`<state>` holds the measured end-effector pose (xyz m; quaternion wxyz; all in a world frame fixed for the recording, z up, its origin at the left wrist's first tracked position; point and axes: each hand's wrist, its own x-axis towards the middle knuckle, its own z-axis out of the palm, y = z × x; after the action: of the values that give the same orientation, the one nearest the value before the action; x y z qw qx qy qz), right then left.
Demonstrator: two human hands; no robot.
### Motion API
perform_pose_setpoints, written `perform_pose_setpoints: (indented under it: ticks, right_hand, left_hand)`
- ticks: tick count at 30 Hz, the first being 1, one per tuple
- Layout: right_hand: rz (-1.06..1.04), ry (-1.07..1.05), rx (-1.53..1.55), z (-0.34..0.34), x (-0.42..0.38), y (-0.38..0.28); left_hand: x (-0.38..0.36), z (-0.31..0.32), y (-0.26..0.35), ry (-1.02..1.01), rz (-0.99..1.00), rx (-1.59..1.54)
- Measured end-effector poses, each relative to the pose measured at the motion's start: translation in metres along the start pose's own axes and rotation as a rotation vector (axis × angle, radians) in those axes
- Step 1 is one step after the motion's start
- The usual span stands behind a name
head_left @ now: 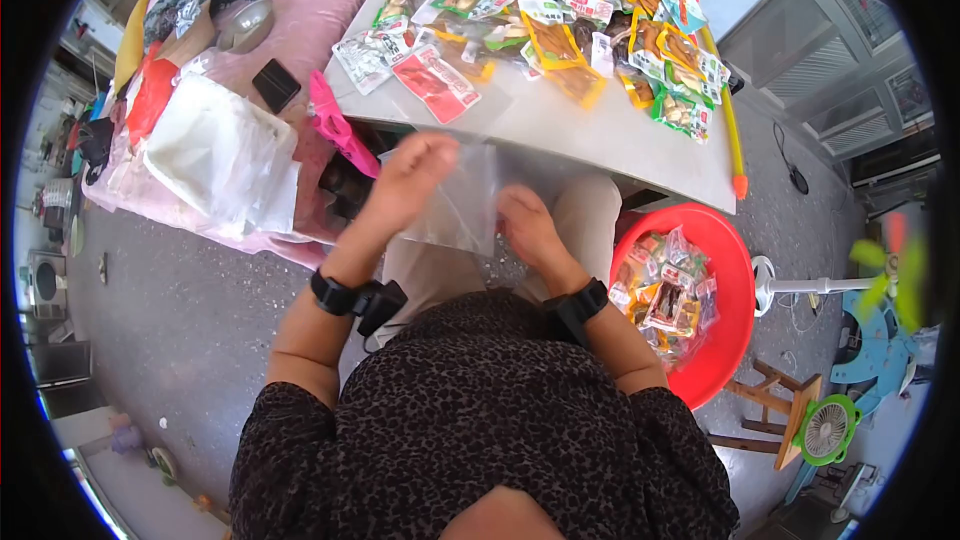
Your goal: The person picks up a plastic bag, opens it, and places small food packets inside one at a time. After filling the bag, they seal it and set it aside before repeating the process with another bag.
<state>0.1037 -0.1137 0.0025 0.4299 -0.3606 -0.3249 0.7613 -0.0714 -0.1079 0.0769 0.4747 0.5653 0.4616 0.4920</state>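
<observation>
A clear plastic bag [465,210] hangs over my lap at the table's front edge, between my two hands. My left hand [415,175] is closed at the bag's upper left, fingers curled and slightly blurred, hiding that corner. At its right edge, my right hand [528,225] pinches the bag between thumb and fingers. No contents show through the plastic. Beyond the hands, a pile of small sealed snack packets [560,25] covers the far part of the white table [560,135]. A red and white packet [436,83] lies nearest my left hand.
On my right, a red basin [738,280] holds several packed snack bags [668,300]. A pink-covered surface [320,0] on the left carries a white tray with plastic bags [215,145] and a dark phone-like object [275,86]. A wooden stool [795,410] and green fan [828,430] stand lower right.
</observation>
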Motion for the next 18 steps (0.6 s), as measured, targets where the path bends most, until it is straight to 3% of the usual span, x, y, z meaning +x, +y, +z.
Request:
perform_pose_setpoints:
  ticks: [1, 3, 4, 5, 7, 18]
  right_hand:
    - [-0.01, -0.005, -0.019, 0.0, -0.002, -0.002]
    - [-0.01, 0.014, -0.044, -0.003, -0.003, 0.001]
    - [-0.012, 0.021, -0.057, -0.005, -0.003, 0.002]
    - [0.001, 0.029, -0.071, -0.005, -0.004, 0.002]
    - [0.028, 0.03, -0.1, -0.004, -0.004, 0.001]
    - [0.048, 0.048, -0.153, -0.001, -0.004, 0.004]
  left_hand:
    - [0.008, -0.012, 0.031, 0.02, 0.153, 0.011]
    - [0.027, -0.041, 0.081, -0.093, 0.51, -0.389]
    - [0.024, -0.052, 0.115, 0.016, 0.512, -0.404]
    - [0.028, -0.069, 0.157, -0.345, 0.642, -0.456]
    - [0.017, -0.089, 0.2, -0.285, 0.769, -0.377]
    - [-0.006, -0.141, 0.244, 0.129, 0.856, 0.232]
